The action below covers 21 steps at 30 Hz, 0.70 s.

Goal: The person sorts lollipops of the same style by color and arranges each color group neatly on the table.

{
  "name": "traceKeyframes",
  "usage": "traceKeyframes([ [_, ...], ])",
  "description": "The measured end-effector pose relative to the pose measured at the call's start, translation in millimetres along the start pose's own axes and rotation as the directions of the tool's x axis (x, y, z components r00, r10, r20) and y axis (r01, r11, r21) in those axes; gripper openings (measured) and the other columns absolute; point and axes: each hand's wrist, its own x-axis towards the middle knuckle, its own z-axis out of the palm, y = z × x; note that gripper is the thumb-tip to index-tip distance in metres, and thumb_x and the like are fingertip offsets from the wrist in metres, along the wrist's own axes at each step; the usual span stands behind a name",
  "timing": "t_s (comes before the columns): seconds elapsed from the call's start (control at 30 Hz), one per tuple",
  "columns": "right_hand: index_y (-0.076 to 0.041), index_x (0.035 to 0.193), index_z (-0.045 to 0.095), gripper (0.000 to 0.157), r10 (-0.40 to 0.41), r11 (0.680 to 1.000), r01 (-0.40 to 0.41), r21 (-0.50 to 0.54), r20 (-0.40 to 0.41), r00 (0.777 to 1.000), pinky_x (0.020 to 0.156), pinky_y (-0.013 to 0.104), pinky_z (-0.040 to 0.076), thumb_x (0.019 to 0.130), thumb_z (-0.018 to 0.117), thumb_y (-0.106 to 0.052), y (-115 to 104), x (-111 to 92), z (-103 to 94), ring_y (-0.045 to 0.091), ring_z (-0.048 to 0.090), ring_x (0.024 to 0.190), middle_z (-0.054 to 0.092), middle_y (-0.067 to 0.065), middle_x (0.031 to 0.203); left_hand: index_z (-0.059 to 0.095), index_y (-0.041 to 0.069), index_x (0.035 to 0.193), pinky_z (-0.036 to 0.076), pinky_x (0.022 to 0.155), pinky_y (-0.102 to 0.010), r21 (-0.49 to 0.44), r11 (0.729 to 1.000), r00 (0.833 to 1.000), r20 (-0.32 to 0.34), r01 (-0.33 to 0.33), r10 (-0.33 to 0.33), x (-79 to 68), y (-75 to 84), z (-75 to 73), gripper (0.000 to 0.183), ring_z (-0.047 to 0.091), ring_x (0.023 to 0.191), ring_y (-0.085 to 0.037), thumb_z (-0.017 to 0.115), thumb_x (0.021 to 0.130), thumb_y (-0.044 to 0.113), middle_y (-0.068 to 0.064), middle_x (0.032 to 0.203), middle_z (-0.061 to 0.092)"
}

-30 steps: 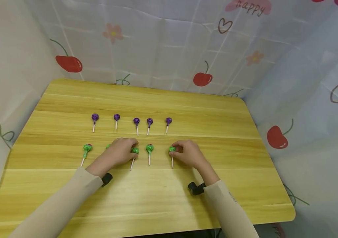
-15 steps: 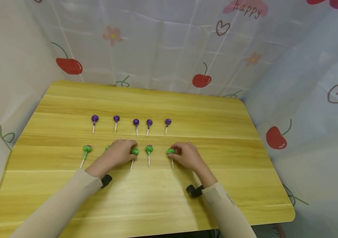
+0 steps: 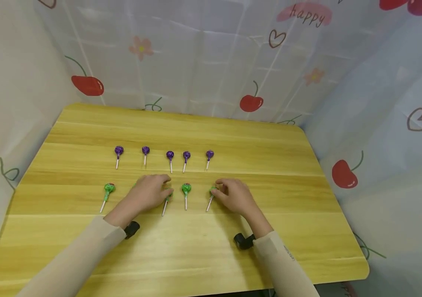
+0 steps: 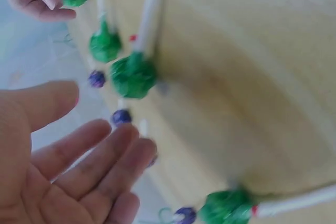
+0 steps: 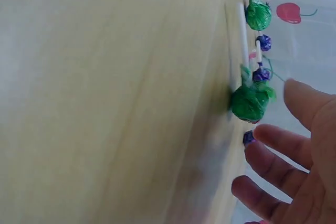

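Note:
My left hand (image 3: 147, 192) hovers beside a green-wrapped lollipop (image 3: 166, 204) in the head view. The left wrist view shows its thumb and fingers spread, apart from that lollipop's green head (image 4: 134, 77). Near the right end of the green row, my right hand (image 3: 235, 196) is beside another green lollipop (image 3: 210, 201). In the right wrist view its relaxed fingers stand apart from the green head (image 5: 250, 103). Between the hands lies a green lollipop (image 3: 186, 189); a further one (image 3: 109, 189) lies far left. Another is mostly hidden behind my left hand.
A row of several purple lollipops (image 3: 170, 155) lies farther back on the wooden table (image 3: 270, 161), sticks toward me. Cherry-printed curtains (image 3: 203, 62) hang along the table's back and sides. A black wrist camera (image 3: 243, 241) sits under the right wrist.
The fingers of both hands have parted from their green lollipops. The right-hand lollipop's stick has swung, its lower end now pointing left. The head view has tilted slightly up.

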Motion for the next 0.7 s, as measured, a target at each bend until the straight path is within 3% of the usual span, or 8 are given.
traceKeyframes([
  [0.17, -0.015, 0.130, 0.065, 0.041, -0.026, 0.997, 0.018, -0.071, -0.110, 0.994, 0.095, 0.051, 0.046, 0.100, 0.057, -0.042, -8.2, -6.2, -6.7, 0.028, 0.059, 0.110, 0.068, 0.003, 0.113, 0.063, 0.007, 0.130, 0.039, 0.106, -0.060, 0.092, 0.996, 0.991, -0.135, 0.010, 0.002, -12.2, 6.9, -16.5, 0.042, 0.061, 0.121, -0.039, 0.058, 0.099, 0.035, -0.015, 0.129, 0.067],
  [0.33, -0.020, 0.137, 0.059, 0.047, -0.056, 0.987, 0.028, -0.160, -0.177, 0.983, 0.102, 0.061, 0.039, 0.103, 0.046, -0.049, -27.7, -15.1, -18.8, 0.033, 0.048, 0.129, 0.057, 0.003, 0.138, 0.058, 0.009, 0.136, 0.037, 0.105, -0.063, 0.183, 0.982, 0.980, -0.200, 0.051, -0.014, -26.2, 9.8, -34.0, 0.049, 0.054, 0.126, -0.044, 0.051, 0.101, 0.042, -0.019, 0.138, 0.059],
  [0.53, -0.029, 0.147, 0.047, 0.056, -0.092, 0.953, 0.030, -0.302, -0.195, 0.976, 0.106, 0.070, 0.032, 0.101, 0.039, -0.060, -53.9, -28.2, -28.2, 0.038, 0.036, 0.142, 0.044, 0.001, 0.154, 0.041, 0.028, 0.152, 0.014, 0.108, -0.079, 0.225, 0.963, 0.980, -0.165, 0.147, -0.111, -46.6, 10.3, -41.5, 0.059, 0.027, 0.143, -0.055, 0.036, 0.101, 0.058, -0.019, 0.160, 0.031],
  [0.7, -0.040, 0.154, 0.032, 0.066, -0.092, 0.925, 0.026, -0.380, -0.156, 0.983, 0.106, 0.079, 0.021, 0.095, 0.039, -0.070, -71.9, -41.4, -22.8, 0.050, 0.017, 0.149, 0.024, 0.000, 0.166, 0.019, 0.046, 0.156, -0.008, 0.094, -0.090, 0.245, 0.949, 0.977, -0.122, 0.198, -0.172, -63.0, 11.8, -38.9, 0.066, -0.007, 0.147, -0.058, 0.018, 0.096, 0.074, -0.013, 0.168, 0.007],
])
